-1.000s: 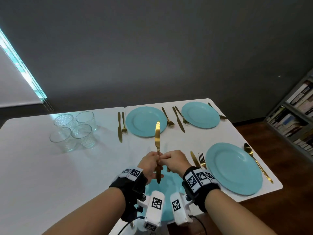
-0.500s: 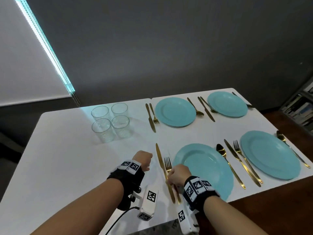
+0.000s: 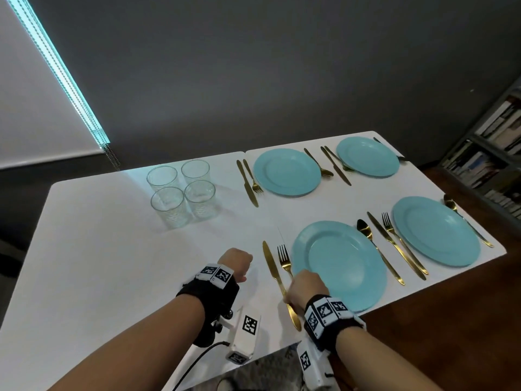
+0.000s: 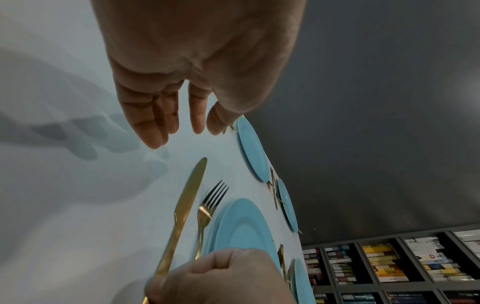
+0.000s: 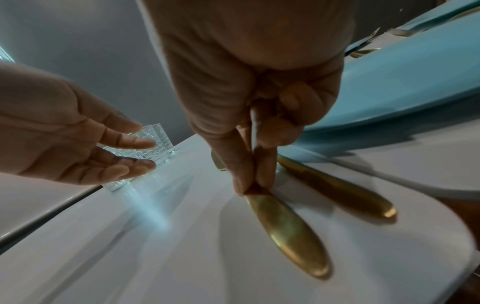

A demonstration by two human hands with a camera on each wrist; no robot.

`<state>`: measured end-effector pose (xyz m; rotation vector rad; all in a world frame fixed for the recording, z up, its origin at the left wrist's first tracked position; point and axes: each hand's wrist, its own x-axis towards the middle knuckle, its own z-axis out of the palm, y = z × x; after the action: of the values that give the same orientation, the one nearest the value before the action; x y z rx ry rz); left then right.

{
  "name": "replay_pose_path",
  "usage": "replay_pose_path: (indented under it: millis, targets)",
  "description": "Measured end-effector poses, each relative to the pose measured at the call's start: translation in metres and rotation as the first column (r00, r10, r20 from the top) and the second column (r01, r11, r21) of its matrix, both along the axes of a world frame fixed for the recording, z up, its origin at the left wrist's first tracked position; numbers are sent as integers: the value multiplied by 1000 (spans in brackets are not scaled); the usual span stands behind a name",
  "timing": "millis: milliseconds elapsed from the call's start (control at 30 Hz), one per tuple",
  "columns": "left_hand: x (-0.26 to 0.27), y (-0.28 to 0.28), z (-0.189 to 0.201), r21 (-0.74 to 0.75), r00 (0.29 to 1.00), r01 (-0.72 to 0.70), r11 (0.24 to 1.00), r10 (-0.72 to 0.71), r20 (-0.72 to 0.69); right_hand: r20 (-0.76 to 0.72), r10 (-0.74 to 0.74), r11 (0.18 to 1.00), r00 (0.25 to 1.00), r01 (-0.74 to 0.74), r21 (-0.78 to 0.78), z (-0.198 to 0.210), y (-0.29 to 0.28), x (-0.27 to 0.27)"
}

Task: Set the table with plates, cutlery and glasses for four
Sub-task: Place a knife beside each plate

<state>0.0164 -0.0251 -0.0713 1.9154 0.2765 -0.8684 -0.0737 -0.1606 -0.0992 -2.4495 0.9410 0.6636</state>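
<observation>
At the left of the head view, in the upper middle, we see four glasses (image 3: 181,191) clustered in a tight square on the white table (image 3: 84,249), well apart from every plate. We judge they are parked there as a stock, not yet shared out.

Lower centre, our left hand (image 3: 236,262) hangs just above the bare table; the left wrist view shows its fingers (image 4: 153,123) straight and loosely spread, holding nothing, likely freed for the glasses.

Just right of it lies the knife (image 3: 277,280), flat on the table, blade pointing up the frame, close beside the fork (image 3: 284,262), which lies by the rim of the near plate (image 3: 341,263). Our right hand (image 3: 306,287) pinches the knife's handle narrowly between thumb and fingertip (image 5: 265,164); the handle end rests on the surface. We judge this grip is for nudging the knife parallel to the fork.

Right of that plate lies a spoon (image 3: 375,249), so this setting looks complete in cutlery.

Counting across, we find four blue plates: two in the upper row, two in the lower. We count four knives, four forks and four spoons, though the cutlery at the farthest plate, upper right, is small and partly hidden. The glasses remain the step not yet done.
</observation>
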Motion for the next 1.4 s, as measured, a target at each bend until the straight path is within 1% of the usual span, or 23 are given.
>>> replay_pose_path:
  millis: [267, 400, 700, 900, 967, 1067, 1167, 1200, 1267, 1300, 1333, 1367, 1400]
  targets:
    - [-6, 1, -12, 3, 999, 46, 999, -46, 3, 24, -45, 998, 999, 46, -49, -1, -1, -13]
    - [-6, 2, -15, 31, 996, 83, 996, -84, 32, 22, -54, 995, 998, 56, -77, 0, -1, -16]
    - [-1, 10, -11, 38, 995, 77, 996, -79, 56, 21, -56, 992, 998, 58, -109, 0, 1, -11]
    - [2, 15, -15, 5, 997, 24, 1000, -24, 67, 14, -58, 992, 998, 59, -111, 1, 3, -8]
    - [4, 16, -15, -10, 999, 12, 1000, -12, 51, 13, -58, 993, 998, 59, -107, 3, 4, -8]
    - [6, 21, -14, -25, 999, -19, 1000, 19, 34, 34, -56, 995, 998, 59, -80, 11, 5, -3]
    - [11, 25, -11, 11, 998, -9, 1000, 8, 70, 85, -58, 998, 995, 60, -22, 26, 5, 7]
    - [13, 27, -8, 9, 999, -31, 999, 30, 43, 108, -45, 999, 993, 45, 3, 32, 6, 12]
    - [19, 35, -4, -26, 989, -148, 989, 148, 3, 151, -17, 999, 988, 9, 54, 45, 12, 24]
    - [24, 39, -3, -26, 988, -155, 988, 155, 0, 171, -6, 997, 985, -8, 83, 51, 16, 31]
    - [30, 44, -3, 33, 997, -78, 996, 77, 26, 196, 0, 993, 981, -23, 114, 55, 21, 40]
    - [33, 49, -4, 112, 996, -11, 994, 1, 88, 219, 0, 988, 976, -33, 149, 57, 26, 49]
    - [39, 54, -4, 112, 992, -90, 990, 79, 95, 241, -6, 980, 970, -41, 193, 59, 32, 59]
